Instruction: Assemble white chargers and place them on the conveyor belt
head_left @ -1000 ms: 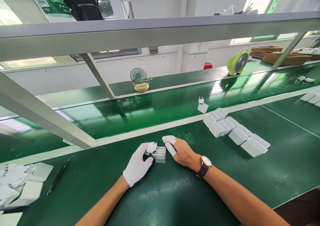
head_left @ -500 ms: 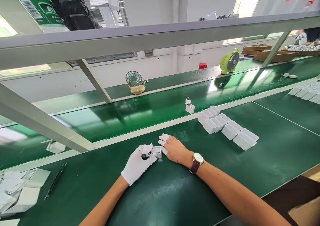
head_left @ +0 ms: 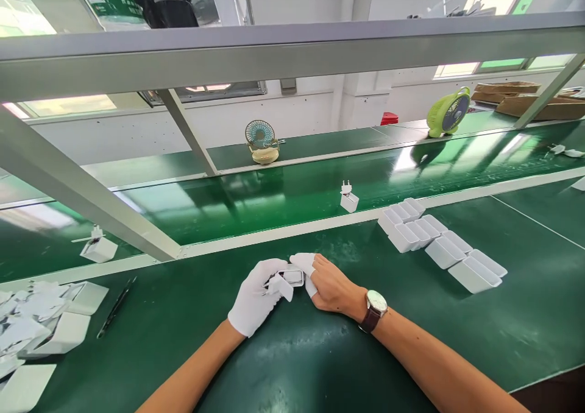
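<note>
My left hand [head_left: 254, 298], in a white glove, is closed around a small white plastic charger housing [head_left: 295, 277] with an open top. A loose white cover piece [head_left: 281, 287] sticks out by the left fingers, tilted over the housing's near side. On the right end, my right hand [head_left: 329, 285] grips the housing between thumb and fingers; white coverings are on its fingertips. Both hands are just above the green worktop [head_left: 292, 352]. What lies inside the housing is too small to make out.
Rows of white open housings [head_left: 473, 271] stand to the right. White parts [head_left: 43, 315] pile up at the left beside a black pen [head_left: 116, 308]. Beyond the ledge, a housing with a plug [head_left: 349, 201] sits on the green belt. A shelf post [head_left: 91, 181] slants down at left.
My right hand has closed in onto the housing's right end from just beside it. The white cover piece has swung toward me. The view has shifted left.
</note>
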`<state>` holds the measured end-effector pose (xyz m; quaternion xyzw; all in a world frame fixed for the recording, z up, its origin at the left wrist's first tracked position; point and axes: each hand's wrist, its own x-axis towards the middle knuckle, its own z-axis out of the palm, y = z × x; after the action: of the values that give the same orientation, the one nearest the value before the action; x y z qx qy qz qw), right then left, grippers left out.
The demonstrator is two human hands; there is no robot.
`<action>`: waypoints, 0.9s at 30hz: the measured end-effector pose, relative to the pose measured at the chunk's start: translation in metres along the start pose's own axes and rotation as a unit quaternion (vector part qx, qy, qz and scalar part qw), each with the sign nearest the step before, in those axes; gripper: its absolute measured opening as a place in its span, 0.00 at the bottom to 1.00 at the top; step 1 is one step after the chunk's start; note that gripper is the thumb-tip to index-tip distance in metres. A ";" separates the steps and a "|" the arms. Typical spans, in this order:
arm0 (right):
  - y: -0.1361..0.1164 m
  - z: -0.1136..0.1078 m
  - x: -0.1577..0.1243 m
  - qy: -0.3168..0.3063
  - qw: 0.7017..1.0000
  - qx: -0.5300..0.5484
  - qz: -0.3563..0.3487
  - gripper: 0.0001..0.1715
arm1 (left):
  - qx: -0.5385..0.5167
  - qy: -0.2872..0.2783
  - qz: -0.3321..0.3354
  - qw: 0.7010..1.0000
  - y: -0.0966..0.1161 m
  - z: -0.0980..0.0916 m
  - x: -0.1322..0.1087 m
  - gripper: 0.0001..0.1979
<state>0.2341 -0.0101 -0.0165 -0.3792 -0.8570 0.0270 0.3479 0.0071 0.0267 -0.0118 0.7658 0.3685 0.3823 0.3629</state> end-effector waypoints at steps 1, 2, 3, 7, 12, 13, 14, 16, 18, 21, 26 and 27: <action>-0.002 -0.002 0.001 -0.003 1.000 0.007 0.004 0.44 | -0.006 0.004 -0.002 1.000 0.000 0.000 0.000 0.16; -0.004 -0.004 0.003 -0.007 1.000 0.013 0.009 0.44 | -0.008 0.006 -0.004 1.000 0.000 0.001 0.000 0.16; -0.006 -0.006 0.004 -0.010 1.000 0.018 0.012 0.44 | -0.008 0.010 -0.005 1.000 0.000 0.001 0.000 0.15; -0.010 -0.007 0.005 -0.002 0.999 0.019 0.029 0.38 | -0.001 0.026 -0.006 1.000 0.002 0.001 0.001 0.15; -0.008 -0.004 0.004 0.041 0.998 0.016 0.043 0.35 | -0.014 0.031 -0.031 0.999 0.001 0.001 0.002 0.14; -0.008 -0.004 0.004 0.044 0.998 0.018 0.044 0.34 | -0.019 0.033 -0.039 0.998 0.000 0.002 0.002 0.13; -0.008 -0.004 0.004 0.047 0.998 0.020 0.044 0.34 | -0.023 0.037 -0.047 0.998 -0.001 0.002 0.001 0.13; -0.008 -0.005 0.004 0.047 0.998 0.024 0.039 0.32 | -0.028 0.041 -0.060 0.997 -0.004 0.004 0.001 0.13; -0.008 -0.005 0.005 0.052 0.998 0.026 0.027 0.30 | -0.029 0.042 -0.074 0.996 -0.005 0.005 0.001 0.13; -0.007 -0.004 0.004 0.057 0.998 0.022 0.020 0.29 | -0.016 0.044 -0.089 0.995 -0.002 0.005 0.002 0.14; -0.005 0.000 0.002 0.046 0.998 0.015 0.034 0.26 | 0.036 0.031 -0.101 0.994 0.009 0.000 0.005 0.14; -0.004 0.000 0.002 0.047 0.998 0.014 0.035 0.26 | 0.041 0.030 -0.106 0.993 0.010 0.000 0.006 0.14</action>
<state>0.2303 -0.0117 -0.0140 -0.4044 -0.8258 0.0334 0.3917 0.0124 0.0270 -0.0015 0.7250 0.4735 0.3493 0.3580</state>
